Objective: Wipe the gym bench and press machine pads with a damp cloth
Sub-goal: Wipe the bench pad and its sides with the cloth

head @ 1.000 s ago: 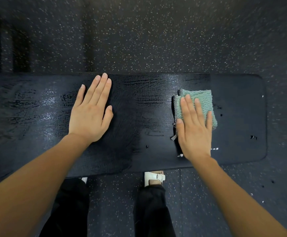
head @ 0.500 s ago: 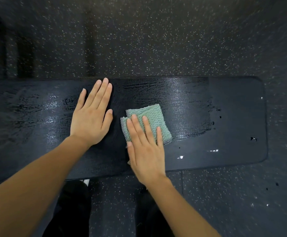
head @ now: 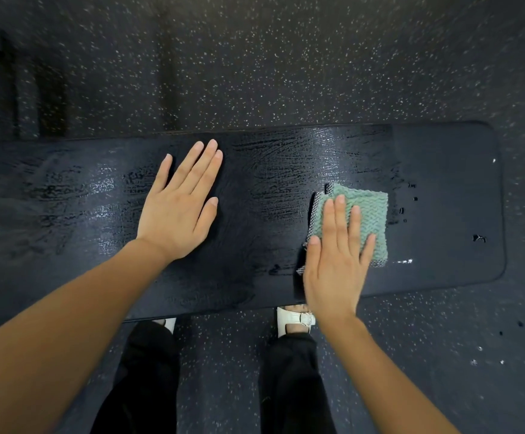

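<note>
A long black bench pad (head: 442, 170) runs left to right below me, shiny with wet streaks over its left and middle parts and dry at its right end. A folded green cloth (head: 370, 214) lies on the pad right of centre. My right hand (head: 336, 264) presses flat on the cloth with straight fingers, covering its lower left part. My left hand (head: 179, 208) rests flat on the wet pad left of centre, fingers straight and together.
Dark speckled rubber floor (head: 286, 64) surrounds the bench. My legs in black trousers and white sandals (head: 295, 319) stand at the pad's near edge. A few water drops (head: 478, 238) and pale specks sit on the dry right end.
My right hand slid the cloth left toward my left hand, then back to the right to where it is now. My left hand stayed in place on the pad.
</note>
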The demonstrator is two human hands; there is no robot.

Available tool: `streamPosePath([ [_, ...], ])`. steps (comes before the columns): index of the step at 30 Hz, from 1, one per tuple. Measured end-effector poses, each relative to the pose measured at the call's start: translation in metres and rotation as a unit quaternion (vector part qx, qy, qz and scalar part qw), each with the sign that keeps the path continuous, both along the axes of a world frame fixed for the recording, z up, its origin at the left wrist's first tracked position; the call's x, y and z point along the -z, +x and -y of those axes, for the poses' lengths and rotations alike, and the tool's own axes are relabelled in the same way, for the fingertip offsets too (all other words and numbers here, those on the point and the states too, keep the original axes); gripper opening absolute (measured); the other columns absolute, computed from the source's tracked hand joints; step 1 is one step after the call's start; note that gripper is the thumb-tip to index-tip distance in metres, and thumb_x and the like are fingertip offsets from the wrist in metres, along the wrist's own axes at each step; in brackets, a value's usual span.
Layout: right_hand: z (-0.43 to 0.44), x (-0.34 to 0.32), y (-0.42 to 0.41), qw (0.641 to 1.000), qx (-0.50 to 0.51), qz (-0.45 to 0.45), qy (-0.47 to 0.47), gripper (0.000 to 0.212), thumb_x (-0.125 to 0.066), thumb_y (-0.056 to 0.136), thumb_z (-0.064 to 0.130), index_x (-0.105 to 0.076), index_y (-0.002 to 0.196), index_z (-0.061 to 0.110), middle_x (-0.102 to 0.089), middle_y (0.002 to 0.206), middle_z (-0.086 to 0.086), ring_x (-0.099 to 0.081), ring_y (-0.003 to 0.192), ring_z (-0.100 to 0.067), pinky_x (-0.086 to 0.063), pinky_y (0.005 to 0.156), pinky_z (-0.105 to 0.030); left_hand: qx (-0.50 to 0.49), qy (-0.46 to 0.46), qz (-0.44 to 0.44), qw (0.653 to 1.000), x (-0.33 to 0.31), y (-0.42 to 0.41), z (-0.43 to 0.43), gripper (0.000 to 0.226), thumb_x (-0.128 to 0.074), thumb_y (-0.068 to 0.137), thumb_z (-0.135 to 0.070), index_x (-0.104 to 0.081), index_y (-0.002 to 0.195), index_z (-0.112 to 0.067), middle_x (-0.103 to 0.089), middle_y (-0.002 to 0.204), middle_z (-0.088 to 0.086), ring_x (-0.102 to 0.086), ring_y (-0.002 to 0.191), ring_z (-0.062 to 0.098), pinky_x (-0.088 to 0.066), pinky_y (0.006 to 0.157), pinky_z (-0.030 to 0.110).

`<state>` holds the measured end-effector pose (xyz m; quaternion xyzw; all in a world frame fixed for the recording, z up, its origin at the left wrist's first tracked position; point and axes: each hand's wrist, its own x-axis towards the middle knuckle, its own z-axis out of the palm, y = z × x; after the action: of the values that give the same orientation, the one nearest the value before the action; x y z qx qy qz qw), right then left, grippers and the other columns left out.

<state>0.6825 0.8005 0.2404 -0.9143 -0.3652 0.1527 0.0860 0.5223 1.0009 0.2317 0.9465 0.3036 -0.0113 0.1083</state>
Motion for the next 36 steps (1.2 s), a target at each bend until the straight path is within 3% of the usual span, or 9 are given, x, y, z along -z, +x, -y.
streamPosePath([
  [3,-0.005,-0.002,-0.033,1.0,0.008,-0.001,0.0,0.058,-0.02,0.103,0.035,-0.011,0.159,0.024,-0.006,0.166,0.008,0.002,0.153,-0.015,0.005,0.123,-0.045,0.003,-0.001,0.003,1.0,0.0,0.0,0.0,0.061,-0.024,0.101,-0.032,-0.017,0.158,-0.011,-0.012,0.166,0.002,-0.009,0.154,0.018,-0.009,0.123,0.05],
  [7,-0.006,-0.006,-0.083,0.997,-0.071,-0.003,0.003,0.057,-0.024,0.103,0.033,-0.016,0.159,0.022,-0.014,0.166,0.006,-0.007,0.153,-0.019,-0.006,0.121,-0.051,0.004,0.0,0.003,1.0,0.001,0.0,-0.001,0.061,-0.024,0.101,-0.032,-0.016,0.159,-0.012,-0.011,0.166,0.0,-0.008,0.154,0.018,-0.008,0.123,0.049],
  [14,0.018,-0.006,-0.069,0.975,-0.223,0.004,0.003,0.056,-0.029,0.103,0.031,-0.022,0.157,0.024,-0.02,0.164,0.008,-0.016,0.152,-0.015,-0.015,0.12,-0.046,0.004,0.001,0.009,1.0,0.001,0.0,-0.001,0.061,-0.026,0.101,-0.031,-0.018,0.158,-0.012,-0.012,0.166,0.0,-0.009,0.153,0.017,-0.009,0.123,0.049],
  [21,0.062,-0.001,-0.006,0.997,-0.078,0.015,-0.026,0.056,-0.02,0.104,0.032,-0.011,0.159,0.027,-0.01,0.165,0.011,-0.003,0.153,-0.01,-0.003,0.123,-0.042,0.002,-0.002,0.005,1.0,0.001,0.0,-0.001,0.061,-0.024,0.101,-0.032,-0.015,0.159,-0.014,-0.01,0.166,-0.001,-0.007,0.154,0.017,-0.006,0.124,0.047],
  [27,0.042,0.0,-0.034,0.999,0.034,0.005,-0.001,0.056,-0.019,0.105,0.033,-0.011,0.159,0.022,-0.009,0.166,0.006,0.001,0.154,-0.016,0.007,0.123,-0.043,0.003,-0.002,0.003,1.0,0.001,0.0,-0.001,0.061,-0.023,0.102,-0.033,-0.015,0.159,-0.013,-0.01,0.167,0.0,-0.006,0.154,0.017,-0.005,0.124,0.047],
  [32,0.019,-0.002,-0.086,1.0,-0.028,0.001,-0.008,0.058,-0.025,0.103,0.032,-0.014,0.159,0.021,-0.012,0.166,0.005,-0.006,0.153,-0.02,-0.005,0.121,-0.05,0.004,0.003,-0.002,1.0,0.001,0.0,-0.002,0.062,-0.024,0.101,-0.032,-0.014,0.159,-0.013,-0.01,0.167,0.0,-0.006,0.154,0.017,-0.006,0.123,0.048],
  [36,0.003,-0.007,-0.123,0.992,-0.127,-0.003,-0.006,0.06,-0.03,0.1,0.032,-0.017,0.158,0.022,-0.012,0.166,0.007,-0.009,0.153,-0.02,-0.007,0.121,-0.049,0.005,0.005,-0.001,1.0,0.001,0.0,-0.001,0.061,-0.024,0.101,-0.032,-0.015,0.159,-0.014,-0.01,0.167,0.0,-0.006,0.154,0.017,-0.006,0.123,0.048],
])
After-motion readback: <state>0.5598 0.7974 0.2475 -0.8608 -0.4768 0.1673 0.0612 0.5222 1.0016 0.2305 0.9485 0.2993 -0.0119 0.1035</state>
